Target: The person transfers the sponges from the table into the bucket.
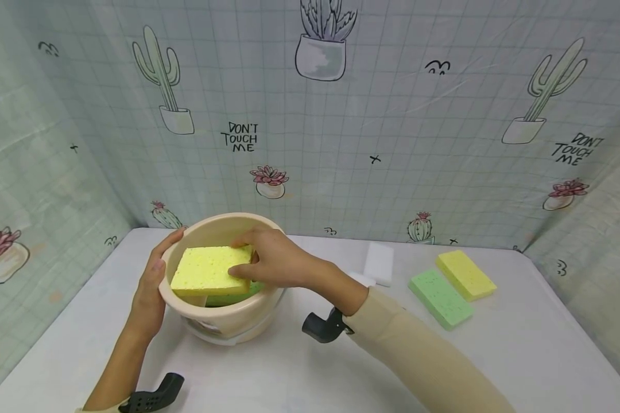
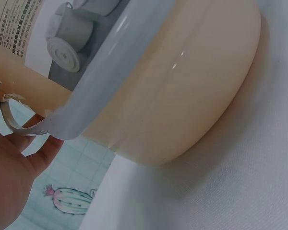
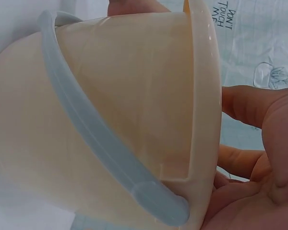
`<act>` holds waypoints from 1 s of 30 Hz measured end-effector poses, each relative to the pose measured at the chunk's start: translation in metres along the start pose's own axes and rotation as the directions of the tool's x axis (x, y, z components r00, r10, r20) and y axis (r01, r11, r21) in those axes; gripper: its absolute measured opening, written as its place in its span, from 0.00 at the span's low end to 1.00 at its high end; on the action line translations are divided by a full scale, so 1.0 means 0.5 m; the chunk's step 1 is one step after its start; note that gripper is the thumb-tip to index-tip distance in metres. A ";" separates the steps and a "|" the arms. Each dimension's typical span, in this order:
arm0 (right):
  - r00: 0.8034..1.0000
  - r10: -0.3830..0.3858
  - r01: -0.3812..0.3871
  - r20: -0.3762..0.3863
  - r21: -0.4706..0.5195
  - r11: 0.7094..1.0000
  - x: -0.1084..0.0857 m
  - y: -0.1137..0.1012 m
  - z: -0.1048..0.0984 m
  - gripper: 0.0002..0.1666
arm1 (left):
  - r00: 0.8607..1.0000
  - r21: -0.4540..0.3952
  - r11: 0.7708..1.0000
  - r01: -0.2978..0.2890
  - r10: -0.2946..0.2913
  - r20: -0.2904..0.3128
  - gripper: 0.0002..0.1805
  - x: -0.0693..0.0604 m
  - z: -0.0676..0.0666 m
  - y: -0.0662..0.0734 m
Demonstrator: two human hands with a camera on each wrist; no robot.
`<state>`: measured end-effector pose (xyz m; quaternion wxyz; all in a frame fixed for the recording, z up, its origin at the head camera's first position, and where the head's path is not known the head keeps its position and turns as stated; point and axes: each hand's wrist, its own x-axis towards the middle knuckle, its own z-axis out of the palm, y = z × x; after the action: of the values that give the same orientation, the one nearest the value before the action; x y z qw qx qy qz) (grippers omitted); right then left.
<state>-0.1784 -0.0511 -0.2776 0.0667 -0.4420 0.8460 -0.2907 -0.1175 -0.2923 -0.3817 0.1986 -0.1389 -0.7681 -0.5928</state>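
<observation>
A cream bucket with a pale grey handle stands upright on the left half of the table. My left hand holds its rim from the left side; in the left wrist view its fingers are by the handle's end. Over the bucket's mouth, my right hand pinches a yellow sponge by its right edge, thumb on top. Beneath that sponge, part of a green sponge shows inside the bucket. The right wrist view hides the held sponge behind the bucket wall.
To the right lie another green sponge and another yellow sponge, side by side. A white block is near the back edge, with a second white piece partly behind my right forearm. A patterned curtain encloses the white table.
</observation>
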 end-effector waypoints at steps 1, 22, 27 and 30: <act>1.000 0.000 0.000 -0.001 0.005 1.000 0.000 0.000 0.000 0.26 | 1.000 -0.004 1.000 -0.001 0.001 0.001 0.29 0.000 0.000 0.000; 0.999 0.022 -0.023 0.032 0.041 0.999 -0.003 0.010 -0.013 0.27 | 1.000 -0.048 0.998 -0.030 0.030 0.004 0.29 0.001 0.003 -0.002; 0.999 0.041 -0.041 -0.003 0.110 0.993 -0.017 0.015 -0.025 0.27 | 0.999 -0.034 0.999 -0.033 0.033 0.002 0.29 0.003 0.001 0.001; 0.999 0.040 -0.035 -0.027 0.147 0.988 -0.031 0.024 -0.033 0.27 | 0.999 -0.044 0.998 -0.037 0.038 0.008 0.29 0.003 0.001 0.001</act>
<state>-0.1839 -0.0267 -0.2731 0.0918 -0.4155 0.8314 -0.3574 -0.1185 -0.2918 -0.3807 0.2032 -0.1602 -0.7529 -0.6051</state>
